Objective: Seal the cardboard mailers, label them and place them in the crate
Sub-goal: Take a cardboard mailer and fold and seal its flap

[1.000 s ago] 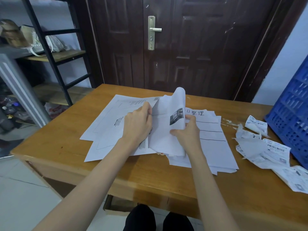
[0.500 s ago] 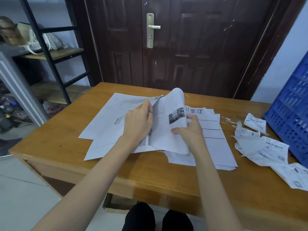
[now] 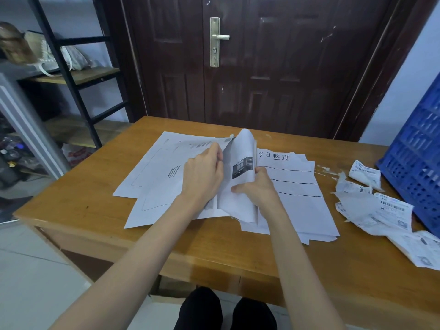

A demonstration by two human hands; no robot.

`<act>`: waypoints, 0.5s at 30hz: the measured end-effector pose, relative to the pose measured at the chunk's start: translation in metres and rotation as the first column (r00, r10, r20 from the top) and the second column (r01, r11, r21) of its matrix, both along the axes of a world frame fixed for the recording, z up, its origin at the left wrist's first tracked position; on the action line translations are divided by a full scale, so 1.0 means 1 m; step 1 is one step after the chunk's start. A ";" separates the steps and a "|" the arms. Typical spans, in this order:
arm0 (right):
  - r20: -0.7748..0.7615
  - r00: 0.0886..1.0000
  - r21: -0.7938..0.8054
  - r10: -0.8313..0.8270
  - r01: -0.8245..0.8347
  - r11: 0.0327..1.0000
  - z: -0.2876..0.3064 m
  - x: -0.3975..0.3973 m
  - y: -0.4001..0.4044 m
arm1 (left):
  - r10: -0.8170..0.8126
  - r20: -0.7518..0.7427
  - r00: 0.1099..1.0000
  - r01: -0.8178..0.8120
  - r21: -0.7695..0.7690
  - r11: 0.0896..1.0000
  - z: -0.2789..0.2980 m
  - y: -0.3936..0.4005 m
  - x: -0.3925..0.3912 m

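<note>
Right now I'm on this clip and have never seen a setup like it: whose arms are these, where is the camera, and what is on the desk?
There is no machine here. A camera worn on the person's head looks forward and down, so the two bare arms belong to the wearer. On the wooden table lie loose white paper sheets on the left and a stack whose top page carries handwriting and ruled lines. The left hand and right hand both grip a sheet curled upward, printed with a small dark photo. At the right are crumpled shipping labels beside a blue plastic crate. I see no cardboard mailers.
</note>
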State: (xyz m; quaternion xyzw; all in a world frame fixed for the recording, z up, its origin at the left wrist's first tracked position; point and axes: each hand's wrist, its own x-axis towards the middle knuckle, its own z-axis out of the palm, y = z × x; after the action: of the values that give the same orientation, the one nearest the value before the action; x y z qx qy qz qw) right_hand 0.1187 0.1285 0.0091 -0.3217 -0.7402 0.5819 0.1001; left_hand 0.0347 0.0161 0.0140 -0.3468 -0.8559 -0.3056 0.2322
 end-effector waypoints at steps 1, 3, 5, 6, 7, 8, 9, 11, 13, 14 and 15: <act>-0.001 1.000 -0.016 0.008 -0.008 1.000 0.000 -0.002 0.000 | -0.003 -0.005 1.000 0.003 0.007 1.000 0.000 0.000 0.001; -0.001 1.000 -0.044 0.027 -0.027 0.999 -0.001 -0.005 -0.001 | -0.005 -0.010 1.000 0.005 0.017 1.000 0.000 0.000 0.003; 0.001 0.999 -0.072 0.049 -0.048 0.996 -0.003 -0.007 -0.002 | 0.004 -0.005 1.000 -0.004 0.017 1.000 0.001 0.000 0.005; -0.003 0.998 -0.089 0.060 -0.060 0.994 -0.003 -0.006 -0.001 | 0.008 -0.001 1.000 -0.008 0.016 1.000 0.001 0.000 0.006; -0.012 0.997 -0.114 0.078 -0.079 0.990 -0.002 -0.004 0.000 | 0.009 0.000 1.000 -0.009 0.016 1.000 0.001 -0.001 0.006; -0.025 0.995 -0.146 0.096 -0.098 0.984 -0.001 -0.002 0.003 | 0.009 -0.001 1.000 -0.009 0.015 1.000 0.001 -0.001 0.006; -0.037 0.994 -0.185 0.103 -0.108 0.977 0.000 0.001 0.007 | 0.010 0.000 1.000 -0.010 0.013 1.000 0.000 -0.002 0.005; -0.037 0.996 -0.242 0.083 -0.089 0.966 -0.001 0.006 0.016 | 0.019 0.004 1.000 -0.019 0.009 1.000 0.001 -0.003 0.004; -0.025 0.998 -0.234 0.063 -0.067 0.970 -0.005 0.008 0.021 | 0.030 0.003 1.000 -0.031 0.003 1.000 0.001 -0.004 0.003; -0.021 0.998 -0.206 0.061 -0.064 0.976 -0.007 0.008 0.022 | 0.033 0.001 0.999 -0.033 -0.001 0.999 0.002 -0.004 0.003; -0.014 0.998 -0.171 0.055 -0.056 0.984 -0.008 0.008 0.020 | 0.032 0.000 0.999 -0.032 -0.003 0.999 0.002 -0.003 0.003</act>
State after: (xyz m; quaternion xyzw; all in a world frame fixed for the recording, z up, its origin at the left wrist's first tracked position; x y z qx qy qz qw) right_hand 0.1263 0.1489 0.0008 -0.3058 -0.6955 0.6475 0.0592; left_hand 0.0374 0.0132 0.0156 -0.3333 -0.8618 -0.3005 0.2363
